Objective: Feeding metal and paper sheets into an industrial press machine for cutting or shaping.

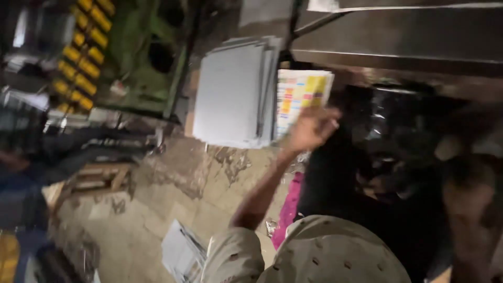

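Your left hand (313, 127) is reaching far out, arm stretched, fingers loosely spread and blurred; it is touching or just beside the near edge of the colourful printed sheets (301, 94), and you cannot tell if it is actually gripping them. Those printed sheets are lying just right of the stack of grey boards (236, 91), which is sitting far centre, its sheets fanning slightly at the right edge. Your right hand (469, 204) is showing as a dark blur at the near right; you cannot tell whether it is wide, narrow or holding anything. A dark machine body (398, 42) is running across the far right above the sheets. A green machine frame (152, 57) with yellow blocks (84, 47) is standing far left. On the floor (173, 183), a wooden pallet (99, 178) is lying at the left, loose grey sheets (181, 251) are lying near centre, and a pink strip (288, 209) is lying beside your arm. Your beige spotted sleeve (314, 251) is filling the near bottom.
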